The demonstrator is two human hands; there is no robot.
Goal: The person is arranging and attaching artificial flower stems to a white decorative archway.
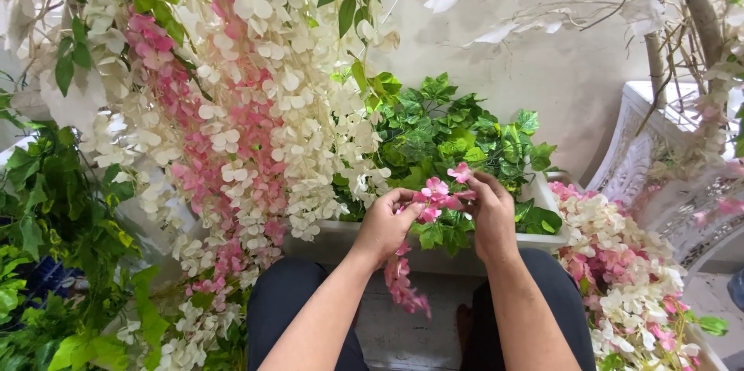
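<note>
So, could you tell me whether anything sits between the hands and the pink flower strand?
Nothing visible does. The left hand and right hand both already hold the pink flower strand directly, above the white planter of green leaves.

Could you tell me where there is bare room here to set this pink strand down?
Bare floor shows between the knees, below the white planter. Elsewhere it is crowded: hanging flowers to the left, ivy filling the planter, flower pile to the right.

A long white trough (341, 235) rests on the pale floor (411, 332), bearing green leafy vines (457, 135).
</note>
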